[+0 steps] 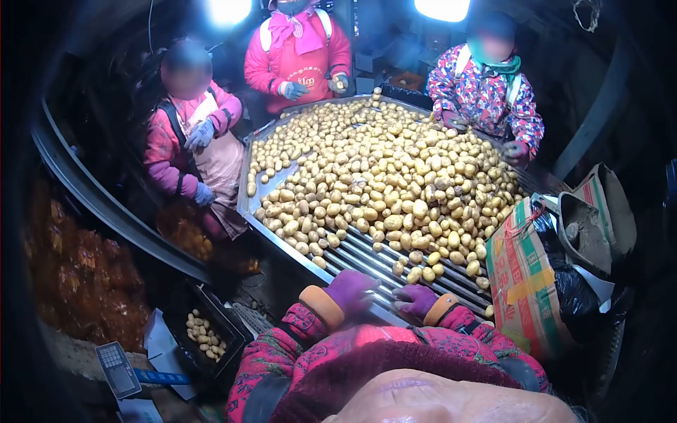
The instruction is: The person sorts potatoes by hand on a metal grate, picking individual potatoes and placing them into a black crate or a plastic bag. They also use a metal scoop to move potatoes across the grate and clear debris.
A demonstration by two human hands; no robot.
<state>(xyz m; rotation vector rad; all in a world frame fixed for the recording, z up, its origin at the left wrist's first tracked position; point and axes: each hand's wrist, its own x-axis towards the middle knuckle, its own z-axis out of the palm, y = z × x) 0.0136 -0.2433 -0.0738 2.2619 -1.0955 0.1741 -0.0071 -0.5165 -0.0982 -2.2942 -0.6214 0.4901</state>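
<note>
The person's left hand (350, 290) is resting near the rim (285, 248), its fingers reaching loosely inward with no potato showing in them. The right hand (416, 299) is lying beside it, apart, its fingers slightly bent and released as far as can be seen; the palms are facing away, so what they are touching underneath cannot be told. The potatoes (395, 180) are lying in a broad heap beyond both hands, a few sitting loose on the rollers (358, 255) just past the right hand. Those could start rolling if the heap slumped, since little is holding them back there. Should the rollers turn, fingertips might be getting pinched in the gaps. On the right, the bag (518, 275) is standing close against the heap, and a knock from an elbow could be tipping it
</note>
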